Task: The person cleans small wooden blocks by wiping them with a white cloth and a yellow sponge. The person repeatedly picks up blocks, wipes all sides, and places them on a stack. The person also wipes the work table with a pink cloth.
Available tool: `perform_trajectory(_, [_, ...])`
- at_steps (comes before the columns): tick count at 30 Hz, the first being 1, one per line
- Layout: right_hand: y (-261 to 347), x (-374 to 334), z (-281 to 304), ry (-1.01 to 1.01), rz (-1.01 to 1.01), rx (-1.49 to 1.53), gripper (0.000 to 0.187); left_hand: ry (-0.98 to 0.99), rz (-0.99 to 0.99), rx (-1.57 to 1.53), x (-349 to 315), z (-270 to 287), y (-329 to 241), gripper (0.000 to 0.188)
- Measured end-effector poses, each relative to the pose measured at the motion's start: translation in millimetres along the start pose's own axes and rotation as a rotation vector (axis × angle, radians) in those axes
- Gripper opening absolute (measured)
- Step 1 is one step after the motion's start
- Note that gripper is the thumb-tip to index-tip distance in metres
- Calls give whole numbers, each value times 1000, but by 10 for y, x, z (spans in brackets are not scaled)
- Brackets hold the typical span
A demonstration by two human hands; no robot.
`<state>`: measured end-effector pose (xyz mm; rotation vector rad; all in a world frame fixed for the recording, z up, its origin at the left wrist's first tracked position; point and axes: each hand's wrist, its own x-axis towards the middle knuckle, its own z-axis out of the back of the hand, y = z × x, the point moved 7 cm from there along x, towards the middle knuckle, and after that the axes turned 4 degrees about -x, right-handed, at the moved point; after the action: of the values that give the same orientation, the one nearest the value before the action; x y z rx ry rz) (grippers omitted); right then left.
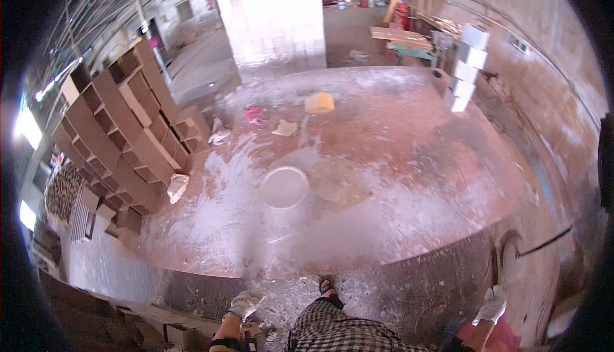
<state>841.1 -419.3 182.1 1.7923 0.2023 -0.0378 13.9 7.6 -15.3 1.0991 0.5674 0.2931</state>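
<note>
A white-gloved left hand point(246, 304), mine, hangs low before the near edge of the large reddish table point(422, 205). Its fingers look loosely apart, with nothing visible in them. At lower right, my right hand point(491, 305), in a white glove too, is closed around what looks like a thin dark stick point(494, 269) pointing up; its far end is hard to make out. A pink thing point(503, 336) lies under that hand. On the table, smeared with white residue, rest a round whitish disc or lid point(284, 187), a yellow block-like piece point(319, 102), a pink cloth point(256, 116) and a crumpled pale cloth point(284, 128).
Brown open-fronted cardboard boxes point(121, 134) are stacked along the left side. White boxes point(467, 64) form a tower at the back right corner. Behind the table stands a big white stack point(275, 29). Boards point(400, 35) lie beyond, beside a stained wall point(543, 64).
</note>
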Motion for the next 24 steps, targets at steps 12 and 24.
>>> perform_trajectory(12, [288, 299, -5232, 595, 1164, -1438, 28, 357, 374, -1208, 421, 88, 2375, 35])
perform_trajectory(24, [-949, -1392, -9201, 1498, 1251, -1038, 43, 368, 886, -1795, -25, 670, 2479, 37])
